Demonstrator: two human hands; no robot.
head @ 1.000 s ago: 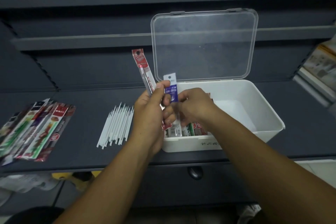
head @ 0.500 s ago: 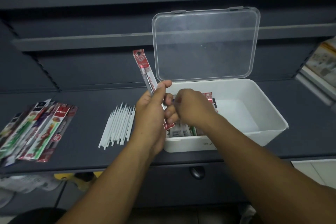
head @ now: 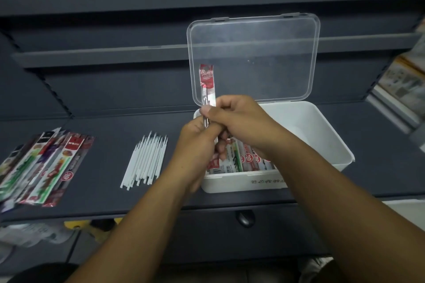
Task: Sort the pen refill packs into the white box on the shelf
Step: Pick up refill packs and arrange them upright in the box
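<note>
A red pen refill pack stands upright over the left end of the white box. My left hand grips its lower part and my right hand pinches it higher up, thumb against the pack. The box's clear lid stands open behind. Several refill packs lie inside the box at its left front; the right half shows bare white floor. More packs lie fanned out on the shelf at far left.
A bundle of thin white refill tubes lies on the dark shelf between the fanned packs and the box. Printed packages sit at the right edge. A drawer knob is below the shelf front.
The blue pack seen one second ago has gone down into the box. The red pack has shifted right and turned upright, and my right hand now pinches it too.
</note>
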